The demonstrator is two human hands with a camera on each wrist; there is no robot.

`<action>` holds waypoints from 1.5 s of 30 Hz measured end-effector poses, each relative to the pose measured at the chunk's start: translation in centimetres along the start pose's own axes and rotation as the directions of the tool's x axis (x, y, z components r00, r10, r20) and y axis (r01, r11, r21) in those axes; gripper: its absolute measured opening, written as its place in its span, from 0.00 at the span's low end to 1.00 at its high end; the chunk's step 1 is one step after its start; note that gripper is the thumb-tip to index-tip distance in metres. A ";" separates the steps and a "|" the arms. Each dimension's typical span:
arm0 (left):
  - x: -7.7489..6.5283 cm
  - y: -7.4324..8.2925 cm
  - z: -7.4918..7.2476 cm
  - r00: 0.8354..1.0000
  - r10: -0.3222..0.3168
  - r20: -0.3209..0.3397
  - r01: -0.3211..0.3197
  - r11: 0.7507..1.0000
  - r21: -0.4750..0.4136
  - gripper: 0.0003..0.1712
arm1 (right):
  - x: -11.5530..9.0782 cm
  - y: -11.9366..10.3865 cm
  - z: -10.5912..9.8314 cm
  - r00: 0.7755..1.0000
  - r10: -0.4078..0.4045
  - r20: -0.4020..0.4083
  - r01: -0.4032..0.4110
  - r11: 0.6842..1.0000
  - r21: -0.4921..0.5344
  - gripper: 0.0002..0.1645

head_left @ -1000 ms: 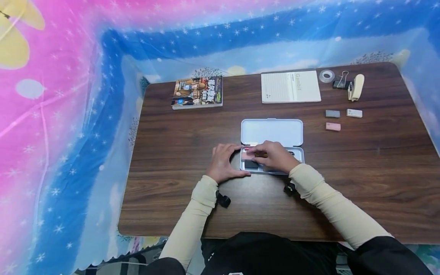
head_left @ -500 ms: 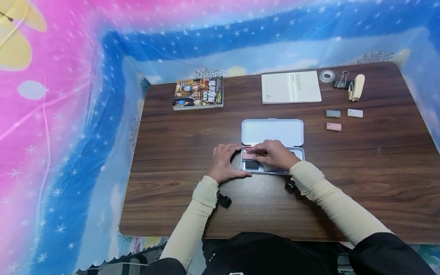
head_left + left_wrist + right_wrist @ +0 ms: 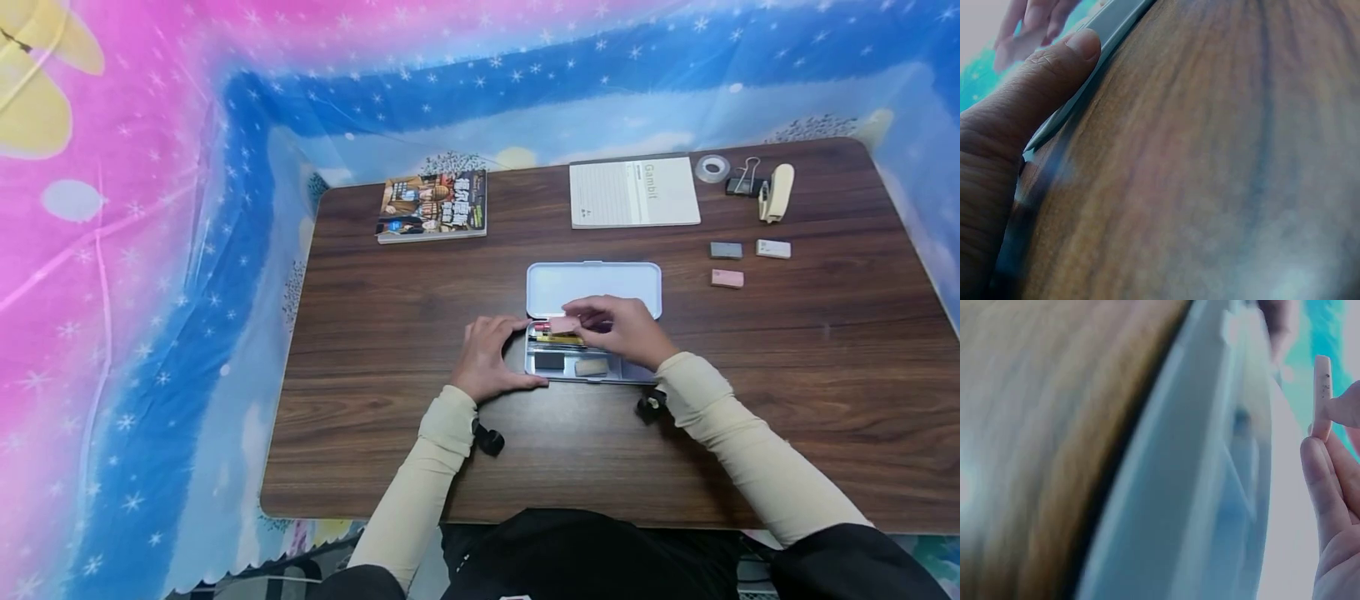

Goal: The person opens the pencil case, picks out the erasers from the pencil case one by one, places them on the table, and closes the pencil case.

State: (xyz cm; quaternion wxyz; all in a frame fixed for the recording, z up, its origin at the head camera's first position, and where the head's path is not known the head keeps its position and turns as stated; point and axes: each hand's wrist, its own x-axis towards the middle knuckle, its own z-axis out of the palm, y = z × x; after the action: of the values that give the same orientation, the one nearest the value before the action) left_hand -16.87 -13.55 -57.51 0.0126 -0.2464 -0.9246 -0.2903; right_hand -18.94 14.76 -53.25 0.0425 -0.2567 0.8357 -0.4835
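A white pencil case (image 3: 594, 287) lies with its lid folded back on the table. My left hand (image 3: 487, 354) holds its left end, thumb along the front edge and fingers at the hinge side. Just above the tray, my right hand (image 3: 630, 329) pinches a pink eraser (image 3: 564, 325) between thumb and fingers. In the right wrist view that eraser (image 3: 1321, 394) is seen edge-on with small dark marks. Below it lie pencils (image 3: 558, 339), a dark block (image 3: 549, 360) and a beige eraser (image 3: 592, 367). The right hand and forearm hide part of the tray's right end.
Grey (image 3: 726, 250), white (image 3: 773, 248) and pink (image 3: 727, 278) blocks sit to the right. Behind them are a tape roll (image 3: 712, 168), binder clip (image 3: 746, 185) and stapler (image 3: 777, 193). A notepad (image 3: 634, 192) and a book (image 3: 432, 205) lie along the back edge.
My right hand has lifted the pink eraser from the left part of the tray and moved it to the right, uncovering pencils and the beige eraser. The left hand stays put.
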 end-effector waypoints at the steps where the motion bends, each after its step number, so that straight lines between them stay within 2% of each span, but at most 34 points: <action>1: 0.0 0.0 0.0 1.000 -0.003 0.002 0.003 1.000 0.002 0.58 | -0.4 0.2 -0.6 1.000 0.018 -0.023 -0.018 1.000 0.012 0.21; 6: 0.0 0.1 0.0 1.000 -0.009 0.012 0.009 1.000 0.010 0.58 | -3.2 1.9 -5.0 0.980 0.108 -0.169 -0.105 0.994 0.023 0.23; 13: 0.0 0.2 -0.2 1.000 -0.013 0.013 0.013 1.000 0.003 0.57 | -8.3 6.7 -13.4 0.914 0.180 -0.363 -0.210 0.977 -0.047 0.23; 18: 0.0 -0.1 -0.4 1.000 -0.014 0.012 0.014 1.000 0.010 0.58 | -10.7 9.3 -18.0 0.861 0.284 -0.422 -0.359 0.927 -0.107 0.22; 20: 0.0 -0.1 -0.4 1.000 -0.017 0.012 0.017 1.000 0.011 0.58 | -11.1 10.3 -19.1 0.854 0.322 -0.409 -0.404 0.905 -0.131 0.22; 25: -0.1 0.0 -0.3 1.000 -0.017 0.020 0.017 1.000 0.016 0.57 | -11.5 12.5 -20.3 0.850 0.395 -0.347 -0.467 0.872 -0.151 0.23; 27: 0.0 0.0 -0.2 1.000 -0.014 0.026 0.013 1.000 0.017 0.57 | -11.7 13.0 -20.5 0.842 0.419 -0.341 -0.485 0.863 -0.137 0.24; 34: 0.1 0.0 -0.1 1.000 -0.003 -0.004 0.003 1.000 -0.002 0.58 | -11.9 13.9 -20.5 0.787 0.508 -0.350 -0.523 0.850 0.059 0.33; 45: -0.1 0.3 0.0 1.000 -0.016 0.006 0.016 1.000 0.005 0.58 | -12.2 14.4 -20.4 0.772 0.538 -0.339 -0.535 0.838 0.111 0.34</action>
State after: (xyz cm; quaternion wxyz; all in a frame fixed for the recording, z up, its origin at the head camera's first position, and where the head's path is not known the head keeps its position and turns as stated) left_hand -16.67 -13.39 -57.38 0.0080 -0.2397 -0.9273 -0.2874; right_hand -20.44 42.29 -56.61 0.0274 0.0843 0.8656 -0.4929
